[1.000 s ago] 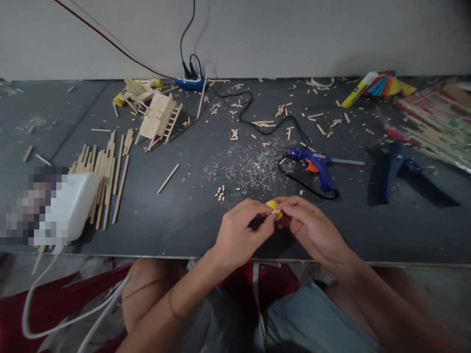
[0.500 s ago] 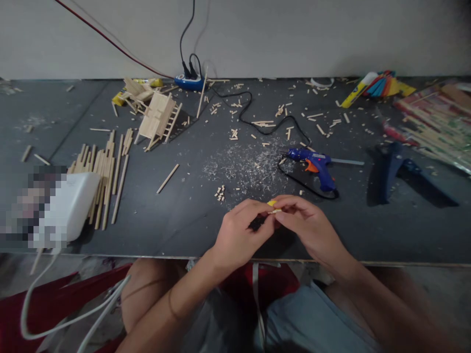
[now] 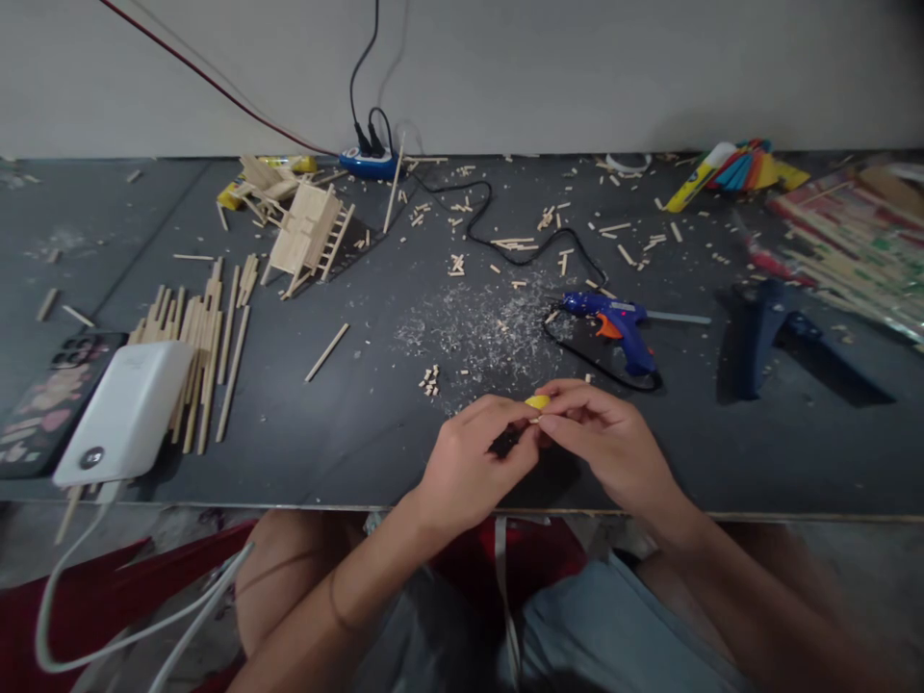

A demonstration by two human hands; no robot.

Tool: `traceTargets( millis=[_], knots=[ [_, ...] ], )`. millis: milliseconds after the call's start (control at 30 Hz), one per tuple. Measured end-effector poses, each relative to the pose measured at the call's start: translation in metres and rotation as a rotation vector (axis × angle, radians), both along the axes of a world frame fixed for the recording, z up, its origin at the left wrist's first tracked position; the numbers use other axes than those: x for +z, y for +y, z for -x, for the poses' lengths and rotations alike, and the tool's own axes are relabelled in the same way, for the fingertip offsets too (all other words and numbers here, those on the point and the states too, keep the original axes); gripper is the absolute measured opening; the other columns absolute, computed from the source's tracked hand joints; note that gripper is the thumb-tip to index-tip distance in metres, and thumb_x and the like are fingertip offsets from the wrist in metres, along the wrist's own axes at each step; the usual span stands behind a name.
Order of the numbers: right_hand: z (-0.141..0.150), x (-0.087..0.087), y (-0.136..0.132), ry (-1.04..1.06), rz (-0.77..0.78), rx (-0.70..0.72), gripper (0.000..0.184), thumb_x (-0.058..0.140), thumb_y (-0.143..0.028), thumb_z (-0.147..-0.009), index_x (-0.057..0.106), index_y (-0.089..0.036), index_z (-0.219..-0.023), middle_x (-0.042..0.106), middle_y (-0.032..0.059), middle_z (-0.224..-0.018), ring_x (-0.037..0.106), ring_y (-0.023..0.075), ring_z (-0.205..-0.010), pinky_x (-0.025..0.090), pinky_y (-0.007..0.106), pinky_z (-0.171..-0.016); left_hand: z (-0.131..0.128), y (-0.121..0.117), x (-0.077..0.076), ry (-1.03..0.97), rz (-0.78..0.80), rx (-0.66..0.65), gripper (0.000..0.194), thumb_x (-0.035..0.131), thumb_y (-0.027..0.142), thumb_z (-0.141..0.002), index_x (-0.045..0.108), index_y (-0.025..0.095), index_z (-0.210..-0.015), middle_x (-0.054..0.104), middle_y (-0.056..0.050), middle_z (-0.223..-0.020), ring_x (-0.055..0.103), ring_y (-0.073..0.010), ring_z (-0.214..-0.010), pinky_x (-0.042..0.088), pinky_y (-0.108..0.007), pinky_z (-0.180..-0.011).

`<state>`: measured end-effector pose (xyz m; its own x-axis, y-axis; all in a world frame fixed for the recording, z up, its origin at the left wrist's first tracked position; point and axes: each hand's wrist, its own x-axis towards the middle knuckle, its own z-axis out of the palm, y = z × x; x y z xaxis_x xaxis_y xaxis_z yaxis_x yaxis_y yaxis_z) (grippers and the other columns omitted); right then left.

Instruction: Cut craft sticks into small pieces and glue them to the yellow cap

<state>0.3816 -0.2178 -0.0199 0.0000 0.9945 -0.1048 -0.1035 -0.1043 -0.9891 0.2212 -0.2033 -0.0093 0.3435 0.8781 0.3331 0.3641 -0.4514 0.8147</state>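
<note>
Just above the table's front edge, my left hand [image 3: 476,452] and my right hand [image 3: 610,433] meet fingertip to fingertip, both closed in a pinch. Between them is a small yellow piece [image 3: 537,401], and a tiny pale bit shows at the fingertips; the rest is covered by my fingers. A blue glue gun [image 3: 621,322] with an orange trigger and a clear glue stick lies beyond my right hand. Several short cut wood bits [image 3: 430,380] sit in a small cluster beyond my left hand.
Wooden sticks [image 3: 202,356] lie beside a white power bank [image 3: 134,409] and a phone [image 3: 54,404]. Farther back are a small wooden stick model [image 3: 307,231] and a blue power socket [image 3: 368,164]. A dark blue two-armed object [image 3: 765,337] and a bag of sticks [image 3: 859,241] lie right.
More of the yellow piece shows above my fingertips now, and the pale bit shows less. My hands stay in nearly the same place; the view has shifted slightly.
</note>
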Motion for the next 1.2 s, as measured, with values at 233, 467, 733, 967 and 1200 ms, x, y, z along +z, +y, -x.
traceTargets(
  millis=[233, 467, 733, 967, 1200],
  knots=[
    [0.0002, 0.0, -0.0006, -0.013, -0.011, -0.003, 0.005, 0.072, -0.022, -0.07, 0.07, -0.025, -0.074, 0.06, 0.0016, -0.095, 0.061, 0.0145, -0.085, 0.052, 0.029, -0.079, -0.0002, 0.0, 0.0012, -0.006, 0.031, 0.007, 0.016, 0.058, 0.011, -0.077, 0.067, 0.016, -0.089, 0.067, -0.002, -0.078, 0.062, -0.01, -0.071, 0.051, -0.02, -0.07],
    [-0.0003, 0.0019, -0.0005, -0.078, -0.031, 0.006, 0.003, 0.07, -0.026, -0.072, 0.069, -0.024, -0.075, 0.059, 0.0034, -0.094, 0.06, 0.0155, -0.086, 0.053, 0.028, -0.076, -0.0009, -0.0011, 0.0028, -0.011, 0.1, 0.02, 0.016, 0.058, 0.012, -0.077, 0.067, 0.017, -0.089, 0.067, -0.001, -0.077, 0.061, -0.009, -0.069, 0.049, -0.019, -0.068],
    [-0.0009, 0.0043, -0.0001, -0.105, -0.046, 0.032, 0.004, 0.068, -0.028, -0.074, 0.069, -0.024, -0.074, 0.059, 0.003, -0.094, 0.06, 0.0153, -0.088, 0.052, 0.026, -0.074, -0.0011, -0.0026, 0.0022, -0.052, 0.215, 0.017, 0.015, 0.058, 0.012, -0.078, 0.066, 0.018, -0.089, 0.066, 0.001, -0.078, 0.06, -0.0069, -0.07, 0.046, -0.017, -0.069],
    [-0.0027, 0.0043, 0.0004, -0.115, -0.056, 0.043, 0.001, 0.068, -0.024, -0.074, 0.069, -0.024, -0.075, 0.059, 0.0034, -0.094, 0.059, 0.0151, -0.088, 0.051, 0.025, -0.073, -0.0009, -0.0042, -0.0017, -0.126, 0.313, 0.012, 0.016, 0.058, 0.012, -0.078, 0.065, 0.019, -0.09, 0.065, 0.002, -0.08, 0.059, -0.0072, -0.072, 0.046, -0.017, -0.07],
    [-0.0025, 0.0039, -0.0001, -0.079, -0.04, 0.033, 0.004, 0.068, -0.02, -0.074, 0.069, -0.024, -0.075, 0.058, 0.0029, -0.095, 0.059, 0.0138, -0.085, 0.053, 0.023, -0.069, -0.0001, -0.0026, -0.0031, -0.32, 0.484, -0.024, 0.033, 0.056, 0.016, -0.08, 0.055, 0.018, -0.113, 0.06, 0.0, -0.075, 0.058, -0.0088, -0.069, 0.049, -0.021, -0.068]
  ],
)
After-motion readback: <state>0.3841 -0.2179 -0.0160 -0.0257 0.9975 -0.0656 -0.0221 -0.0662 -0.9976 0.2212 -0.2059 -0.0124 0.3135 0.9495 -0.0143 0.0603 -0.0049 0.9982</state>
